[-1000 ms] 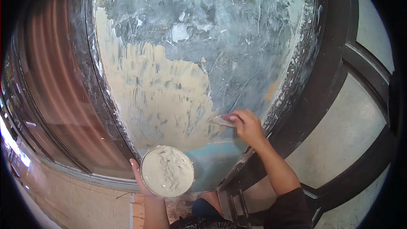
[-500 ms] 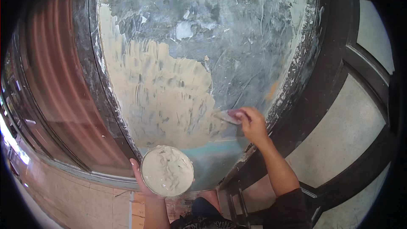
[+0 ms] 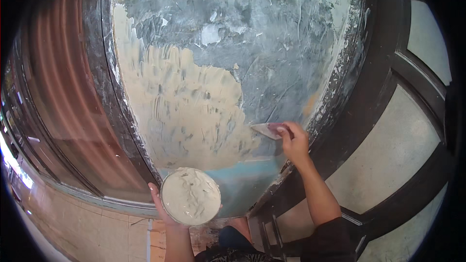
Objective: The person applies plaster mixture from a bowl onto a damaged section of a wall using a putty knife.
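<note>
My right hand (image 3: 295,141) is closed on the reddish handle of a putty knife (image 3: 267,130). Its pale blade lies at the right edge of a beige coat of putty (image 3: 194,116) on the wall. Bare grey-blue wall (image 3: 276,82) shows above and to the right of that coat. Low at the left, my left hand (image 3: 159,204) holds a round tub of putty (image 3: 190,196) from its side and below. Inside, the creamy putty has a ridged, scooped surface. Most of the left hand's fingers are hidden under the tub.
A dark door frame with pale panels (image 3: 388,150) stands on the right. Left of the wall is a dark-framed pane with a reddish curtain (image 3: 73,77). Tiled floor (image 3: 87,218) and a piece of cardboard (image 3: 158,242) lie below. A blue-green strip (image 3: 247,179) runs under the putty.
My right hand and the putty knife have shifted slightly to the right along the wall. The tub in my left hand has hardly moved.
</note>
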`<state>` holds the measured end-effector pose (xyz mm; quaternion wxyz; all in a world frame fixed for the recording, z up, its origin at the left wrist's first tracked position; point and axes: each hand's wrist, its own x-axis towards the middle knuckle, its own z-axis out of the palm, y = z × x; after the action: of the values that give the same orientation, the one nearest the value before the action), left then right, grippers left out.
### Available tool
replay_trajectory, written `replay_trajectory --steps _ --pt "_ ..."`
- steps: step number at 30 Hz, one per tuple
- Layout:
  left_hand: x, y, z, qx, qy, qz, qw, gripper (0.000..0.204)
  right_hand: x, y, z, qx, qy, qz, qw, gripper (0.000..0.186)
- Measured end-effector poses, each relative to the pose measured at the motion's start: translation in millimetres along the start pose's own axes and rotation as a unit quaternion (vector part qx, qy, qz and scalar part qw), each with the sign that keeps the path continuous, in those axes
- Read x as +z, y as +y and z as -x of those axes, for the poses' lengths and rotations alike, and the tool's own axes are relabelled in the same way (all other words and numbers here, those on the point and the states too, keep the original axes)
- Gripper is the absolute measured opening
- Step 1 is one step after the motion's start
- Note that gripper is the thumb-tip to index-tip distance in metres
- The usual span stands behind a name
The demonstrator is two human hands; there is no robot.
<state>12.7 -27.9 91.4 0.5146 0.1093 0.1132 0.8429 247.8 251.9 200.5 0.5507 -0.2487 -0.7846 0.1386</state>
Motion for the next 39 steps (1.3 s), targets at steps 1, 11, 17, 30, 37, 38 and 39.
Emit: replay_trajectory --steps 1,11,17,30,37,38,39 --pt "4 1 2 -0.007 -0.011 0.005 1.000 0.102 0 4 6 -0.006 -0.016 -0.001 1.000 0.011" --pt "0 1 -1 0.005 -0.031 -0.044 0.999 0.102 11 -7 -5 -0.044 -0.012 0.050 0.998 0.016" --pt "10 8 10 0.020 -0.007 -0.011 1.000 0.100 8 -4 6 -0.017 -0.017 0.016 1.000 0.016" --pt "30 13 17 0.026 -0.018 0.006 0.999 0.095 8 -9 -17 0.008 0.003 -0.022 1.000 0.017" --pt "31 15 14 -0.006 -0.049 0.089 0.995 0.097 -3 -24 -1 -0.128 -0.121 0.117 0.977 0.017" --pt "30 15 13 0.000 -0.063 0.057 0.996 0.098 -1 -24 5 -0.150 -0.129 0.155 0.968 0.018" --pt "31 15 13 -0.002 -0.064 0.057 0.996 0.098 2 -21 12 -0.149 -0.128 0.156 0.968 0.018"
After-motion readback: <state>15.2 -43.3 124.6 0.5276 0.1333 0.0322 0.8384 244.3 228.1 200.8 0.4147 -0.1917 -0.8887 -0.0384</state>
